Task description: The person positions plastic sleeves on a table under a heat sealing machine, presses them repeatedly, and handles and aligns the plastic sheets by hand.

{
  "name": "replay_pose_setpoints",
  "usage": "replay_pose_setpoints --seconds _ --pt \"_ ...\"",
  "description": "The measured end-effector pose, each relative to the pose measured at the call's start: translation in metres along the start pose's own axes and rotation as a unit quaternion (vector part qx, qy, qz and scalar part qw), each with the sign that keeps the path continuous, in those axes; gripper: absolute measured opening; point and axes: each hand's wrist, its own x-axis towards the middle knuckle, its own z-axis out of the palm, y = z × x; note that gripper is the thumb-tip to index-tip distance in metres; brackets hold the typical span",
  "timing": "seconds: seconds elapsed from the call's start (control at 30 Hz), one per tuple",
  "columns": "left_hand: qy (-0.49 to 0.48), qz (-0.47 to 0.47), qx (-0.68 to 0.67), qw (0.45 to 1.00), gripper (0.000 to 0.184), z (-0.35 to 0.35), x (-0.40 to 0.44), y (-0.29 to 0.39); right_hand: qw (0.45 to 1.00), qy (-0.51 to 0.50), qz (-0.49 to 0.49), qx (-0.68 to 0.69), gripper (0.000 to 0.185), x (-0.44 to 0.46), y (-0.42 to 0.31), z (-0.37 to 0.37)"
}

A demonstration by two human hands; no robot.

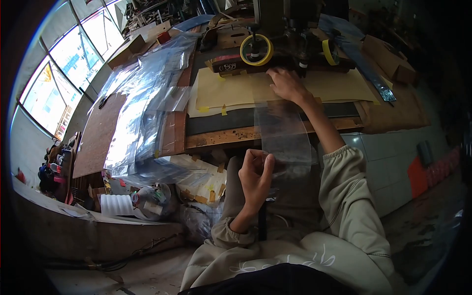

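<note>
A long clear plastic sheet point(284, 129) hangs from the worktable over its wooden front edge toward my lap. My left hand point(256, 176) is closed at the sheet's near left corner, thumb against the bent fingers in a pinch. Farther up, my right hand point(287, 84) bends its fingers at the sheet's far end, close under the machine's dark bar point(275, 66); its fingertips are partly hidden. Beneath the sheet lies yellowish board point(221, 91), fixed with bits of yellow tape.
Shiny clear plastic sheets point(147, 101) lie in a pile on the left. A yellow tape roll point(256, 49) hangs on the machine, with another tape roll point(330, 52) to its right. A cardboard box point(388, 59) stands at right. A foam roll point(117, 205) lies low at left.
</note>
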Motion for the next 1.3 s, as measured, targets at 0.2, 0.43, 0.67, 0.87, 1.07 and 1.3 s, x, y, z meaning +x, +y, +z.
replay_pose_setpoints --seconds 0.2,0.43,0.67,0.87,1.07,1.3 --pt "-0.001 0.006 0.0 1.0 0.014 0.001 -0.001 -0.001 0.996 -0.076 0.029 -0.042 0.036 0.002 -0.005 -0.004" --pt "-0.001 0.014 0.028 1.0 0.014 0.001 -0.002 0.008 0.995 -0.07 0.024 -0.07 0.049 0.005 -0.014 -0.015" --pt "0.004 0.014 0.024 1.0 0.015 0.001 -0.003 0.004 0.982 -0.181 0.009 -0.053 0.038 -0.013 -0.028 -0.029" --pt "0.006 0.024 0.041 0.999 0.015 0.002 -0.003 0.004 0.957 -0.275 0.064 0.074 0.045 -0.028 -0.041 -0.038" --pt "0.015 0.019 0.049 0.999 0.015 0.003 0.0 -0.001 0.986 -0.136 0.081 0.045 0.05 -0.048 -0.056 -0.018" --pt "0.026 0.012 0.056 0.998 0.017 0.004 0.017 -0.012 0.994 -0.087 0.062 0.037 0.046 -0.036 -0.04 -0.001"
